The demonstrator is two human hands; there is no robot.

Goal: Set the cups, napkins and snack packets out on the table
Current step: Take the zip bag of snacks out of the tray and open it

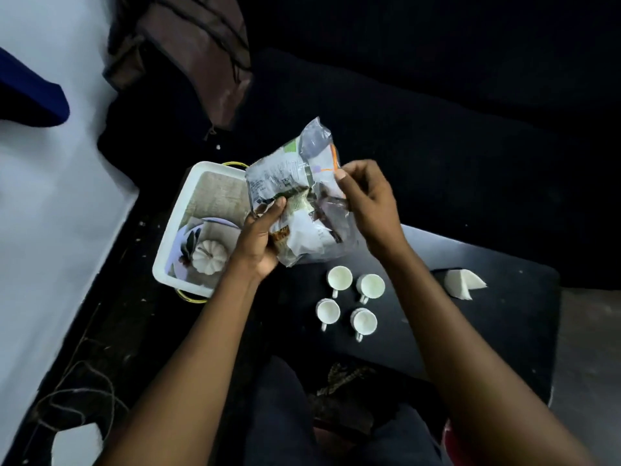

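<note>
Both my hands hold up a bunch of crinkled snack packets (295, 183) above the table's left edge. My left hand (260, 237) grips them from below and the left. My right hand (366, 200) pinches their right edge between thumb and fingers. Several white cups (340, 277) stand in a square group on the dark table (487, 317), handles toward me. A stack of white folded napkins (462, 283) lies at the table's far right.
A white tub (174, 250) with yellow handles sits on the floor left of the table, holding a plate and a white ribbed lid. A brown bag (188, 55) rests behind it. My knees are under the table's near edge.
</note>
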